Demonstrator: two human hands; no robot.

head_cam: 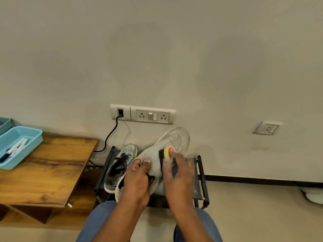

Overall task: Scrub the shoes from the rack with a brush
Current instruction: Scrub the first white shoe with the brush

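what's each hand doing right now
Left hand: grips the beige shoe near its opening.
Right hand: grips the brush, its head against the shoe's upper.

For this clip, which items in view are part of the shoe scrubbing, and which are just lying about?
Part of the job:
beige shoe, held by the left hand
brush, gripped by the right hand
grey shoe, waiting on the rack

Lying about:
blue tray with markers on the wooden table
wall sockets
black cable
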